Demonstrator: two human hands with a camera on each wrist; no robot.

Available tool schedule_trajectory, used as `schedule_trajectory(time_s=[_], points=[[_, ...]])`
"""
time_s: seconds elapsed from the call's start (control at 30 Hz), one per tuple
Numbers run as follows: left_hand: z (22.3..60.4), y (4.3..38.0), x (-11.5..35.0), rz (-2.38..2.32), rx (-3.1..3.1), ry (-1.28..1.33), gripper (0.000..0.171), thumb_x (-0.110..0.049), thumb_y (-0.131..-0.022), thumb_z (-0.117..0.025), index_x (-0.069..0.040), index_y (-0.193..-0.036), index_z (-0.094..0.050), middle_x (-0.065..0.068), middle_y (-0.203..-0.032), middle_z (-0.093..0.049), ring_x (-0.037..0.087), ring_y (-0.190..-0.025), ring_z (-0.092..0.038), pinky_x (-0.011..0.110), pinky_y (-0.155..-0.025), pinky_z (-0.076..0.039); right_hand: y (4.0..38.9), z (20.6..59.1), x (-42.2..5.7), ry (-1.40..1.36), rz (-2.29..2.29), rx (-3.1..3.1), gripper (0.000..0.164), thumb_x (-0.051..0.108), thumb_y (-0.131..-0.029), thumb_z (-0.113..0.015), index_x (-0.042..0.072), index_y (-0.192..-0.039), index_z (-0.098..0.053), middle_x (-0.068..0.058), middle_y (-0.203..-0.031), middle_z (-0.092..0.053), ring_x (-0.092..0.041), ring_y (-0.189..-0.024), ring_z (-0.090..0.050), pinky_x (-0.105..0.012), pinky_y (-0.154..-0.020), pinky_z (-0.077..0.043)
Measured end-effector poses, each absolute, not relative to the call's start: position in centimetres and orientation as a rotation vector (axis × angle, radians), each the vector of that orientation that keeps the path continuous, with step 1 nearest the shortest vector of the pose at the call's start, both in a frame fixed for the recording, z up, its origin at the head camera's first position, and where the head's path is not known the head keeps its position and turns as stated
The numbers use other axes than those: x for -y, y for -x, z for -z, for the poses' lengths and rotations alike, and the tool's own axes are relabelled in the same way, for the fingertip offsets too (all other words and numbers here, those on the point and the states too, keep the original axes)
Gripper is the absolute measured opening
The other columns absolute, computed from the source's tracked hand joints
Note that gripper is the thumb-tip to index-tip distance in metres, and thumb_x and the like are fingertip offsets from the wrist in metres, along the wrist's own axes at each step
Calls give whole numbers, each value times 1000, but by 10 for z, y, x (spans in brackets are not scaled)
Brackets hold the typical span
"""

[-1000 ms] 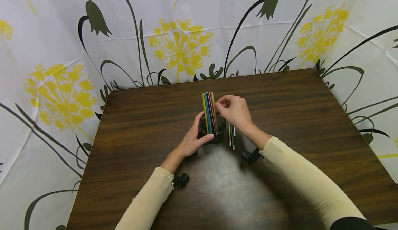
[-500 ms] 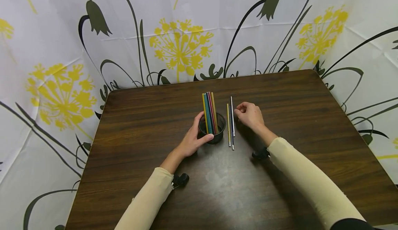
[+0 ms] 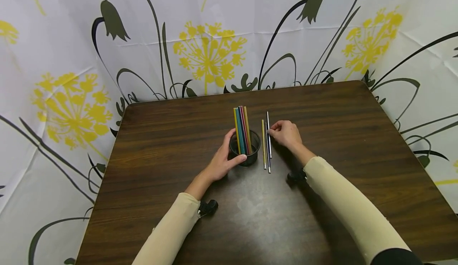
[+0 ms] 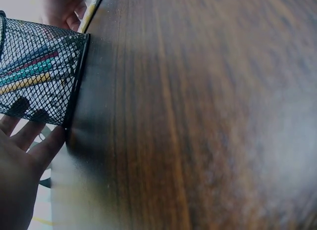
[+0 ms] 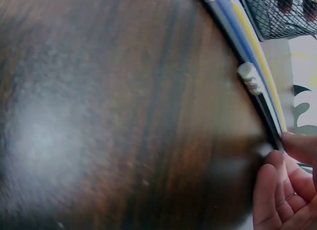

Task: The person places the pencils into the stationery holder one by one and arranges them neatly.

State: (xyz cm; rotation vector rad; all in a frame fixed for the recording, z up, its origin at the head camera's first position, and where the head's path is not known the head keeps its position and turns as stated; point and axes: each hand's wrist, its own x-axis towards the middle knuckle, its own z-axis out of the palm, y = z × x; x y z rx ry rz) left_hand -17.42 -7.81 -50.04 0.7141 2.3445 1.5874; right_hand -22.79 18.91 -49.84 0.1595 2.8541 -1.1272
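A black mesh pencil cup (image 3: 249, 161) stands upright on the table, with several colored pencils (image 3: 241, 127) leaning in it. Around its left side my left hand (image 3: 219, 164) holds the cup, thumb at the front and fingers behind; the left wrist view shows fingers (image 4: 45, 147) against the mesh. Right of the cup lie three pencils side by side: a yellow pencil (image 3: 264, 149), a dark blue pencil (image 3: 268, 162) and a silver-looking pencil (image 3: 270, 147). At the silver-looking one, my right hand (image 3: 286, 133) pinches between thumb and fingertips. A white eraser end (image 5: 246, 70) shows on that pencil.
The dark wood-grain table (image 3: 161, 145) meets a white curtain (image 3: 222, 2) with flower prints at its back edge. Small black wrist cameras (image 3: 208, 207) hang under both sleeves, close above the tabletop.
My right hand has moved right and down from beside the cup to the pencils on the table, and its fingertips now meet the silver-looking one. The left hand stays on the cup.
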Motion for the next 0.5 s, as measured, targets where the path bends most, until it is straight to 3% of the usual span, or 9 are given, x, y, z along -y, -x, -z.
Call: schedule_trajectory(time_s=[0.2, 0.5], points=[[500, 174, 79, -1583, -2342, -719, 84, -30, -94, -66, -38, -155, -8, 8, -149, -36, 26, -122, -48, 51, -104, -37, 229, 491, -190, -187, 1033, -2821, 19, 29, -87, -73, 11, -92, -71, -3, -77, -68, -15, -59, -62, -34, -61, -47], [498, 174, 78, -1621, -2307, -726, 87, -24, -93, -67, -31, -156, -7, 13, -150, -35, 32, -120, -49, 55, -102, -37, 226, 475, -190, -266, 720, -2856, 24, 26, -80, -68, 16, -102, -68, -9, -106, -68, -31, -94, -61, -49, -77, -48]])
